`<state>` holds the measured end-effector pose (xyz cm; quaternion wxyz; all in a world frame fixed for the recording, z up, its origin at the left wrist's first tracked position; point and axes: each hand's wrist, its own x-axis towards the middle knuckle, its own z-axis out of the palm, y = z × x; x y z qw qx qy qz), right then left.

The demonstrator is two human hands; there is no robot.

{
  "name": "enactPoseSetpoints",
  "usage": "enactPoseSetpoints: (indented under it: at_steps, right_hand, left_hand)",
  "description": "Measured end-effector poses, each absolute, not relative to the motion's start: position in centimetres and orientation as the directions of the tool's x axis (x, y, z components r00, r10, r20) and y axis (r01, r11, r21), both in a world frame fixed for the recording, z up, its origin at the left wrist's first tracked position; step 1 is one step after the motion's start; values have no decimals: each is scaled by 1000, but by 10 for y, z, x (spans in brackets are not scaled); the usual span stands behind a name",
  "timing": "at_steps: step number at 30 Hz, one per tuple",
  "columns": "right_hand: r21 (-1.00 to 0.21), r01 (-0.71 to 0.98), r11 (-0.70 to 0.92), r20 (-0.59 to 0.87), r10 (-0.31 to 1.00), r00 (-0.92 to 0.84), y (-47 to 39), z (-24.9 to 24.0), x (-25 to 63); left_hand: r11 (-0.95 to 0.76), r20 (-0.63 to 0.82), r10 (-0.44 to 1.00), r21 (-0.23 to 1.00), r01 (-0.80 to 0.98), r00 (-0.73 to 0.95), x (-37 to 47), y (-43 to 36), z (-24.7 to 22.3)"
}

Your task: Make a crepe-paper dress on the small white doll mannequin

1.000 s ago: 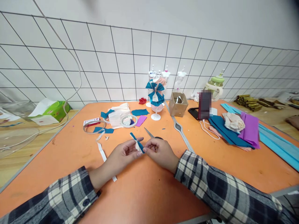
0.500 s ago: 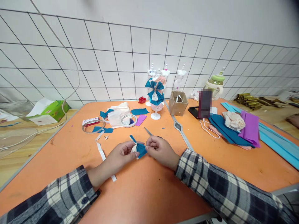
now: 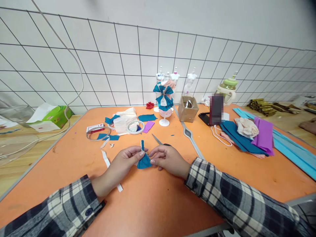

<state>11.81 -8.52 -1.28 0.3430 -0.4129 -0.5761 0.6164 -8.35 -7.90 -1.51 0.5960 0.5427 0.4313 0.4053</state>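
Between thumb and fingers my left hand [image 3: 128, 158] pinches a gathered piece of blue crepe paper [image 3: 144, 162] at its narrow neck. The wide part fans out downward, and a short blue end sticks up above the thumb. Beside its right edge is my right hand [image 3: 169, 158], with thumb and forefinger apart; the thumb tip is at the paper's edge. Behind the right hand lie scissors [image 3: 157, 139], their handles mostly hidden. Farther back, a small dress form [image 3: 164, 112] wears blue and peach crepe paper with a big blue bow.
On the orange table [image 3: 153, 200] lie a white strip [image 3: 106, 159], rolls of tape [image 3: 135, 127], blue scraps [image 3: 147, 117] and a purple piece [image 3: 148, 126]. A cardboard box [image 3: 187, 109], a phone [image 3: 216, 110] and folded crepe paper [image 3: 263, 135] are toward the right.
The blue crepe paper has turned in my left hand, so its fan now points down and its short end up. My right fingers have loosened from the edge and spread.
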Motion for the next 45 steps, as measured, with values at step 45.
enactPoseSetpoints:
  at_steps: [45]
  right_hand:
    - [-989,100,108,79,964,-256,-85,-13,115]
  left_hand:
    - [70,-99,930,993,95,353,-77,-85,-8]
